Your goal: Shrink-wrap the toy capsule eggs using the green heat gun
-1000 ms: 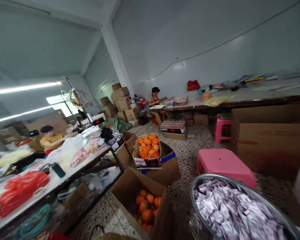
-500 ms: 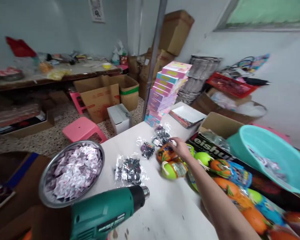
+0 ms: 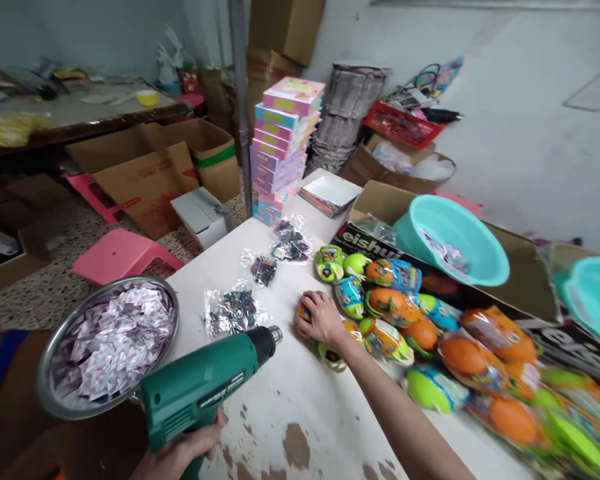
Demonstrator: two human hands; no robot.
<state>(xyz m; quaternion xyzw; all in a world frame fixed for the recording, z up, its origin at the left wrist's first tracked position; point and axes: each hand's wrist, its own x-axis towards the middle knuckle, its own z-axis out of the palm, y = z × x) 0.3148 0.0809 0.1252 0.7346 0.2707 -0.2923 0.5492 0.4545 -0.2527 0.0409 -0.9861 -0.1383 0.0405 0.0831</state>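
My left hand [image 3: 193, 448] is wrapped round the handle of a green heat gun [image 3: 205, 383], whose metal nozzle points right over the white table [image 3: 265, 427]. My right hand [image 3: 321, 319] closes over an orange wrapped toy [image 3: 303, 320] on the tabletop. Just beside that hand lies a green wrapped toy [image 3: 333, 359], partly hidden by the wrist. Many orange and green wrapped toys [image 3: 393, 307] spread to the right. Left of my right hand lie clear bags of small dark pieces [image 3: 233, 311].
A metal bowl of small packets [image 3: 123, 340] stands at the left. Stacked pink and purple boxes [image 3: 280, 147] rise at the far table corner. An open carton [image 3: 380, 243] and a teal basin [image 3: 455, 233] line the right. A pink stool [image 3: 120, 257] stands beyond the table.
The view has swung right. My right hand has drawn closer with the orange toy, away from the dark bags. More of my left hand shows on the heat gun.
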